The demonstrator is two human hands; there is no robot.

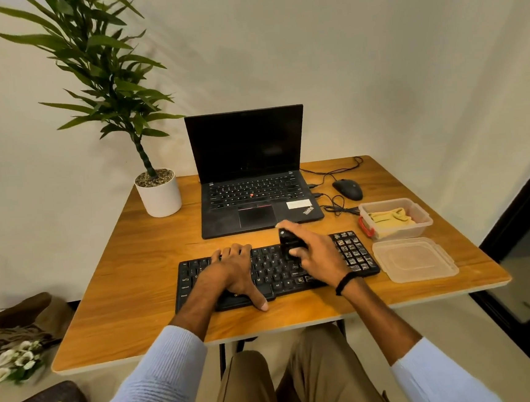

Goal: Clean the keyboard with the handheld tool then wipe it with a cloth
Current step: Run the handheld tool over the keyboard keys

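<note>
Keyboard: the black keyboard (276, 270) lies flat on the wooden counter (135, 276), under both of my hands, its long side running left to right.
Handheld tool: a small dark handheld tool (289, 242) stands on the keys right of the middle; I cannot tell whether its tip touches them.
Right hand: my right hand (316, 254) is clenched around the tool, fingers wrapped over its far side, thumb on the near side.
Left hand: my left hand (234, 270) lies flat and released on the left half of the keyboard, gripping nothing, thumb hanging past the near edge, apparently to steady the board.
Cloth: a yellow cloth (390, 217) sits folded in the clear plastic tub (397, 221), beyond and to the right of my right hand, untouched; I judge the wiping step not begun.
Lid: the tub's lid (414, 260) lies just right of the keyboard's right end.
Behind: an open laptop (252, 186) sits just past my fingertips, with a mouse (347, 189) and loose cable (338, 207) further right, and a potted plant (157, 191) far left.
Risk: pressing hard with the tool could pop a keycap or slide the board if my left hand lifts.
Risk: a long stroke right may knock the lid off the counter, and a far stroke may bump the laptop.
</note>
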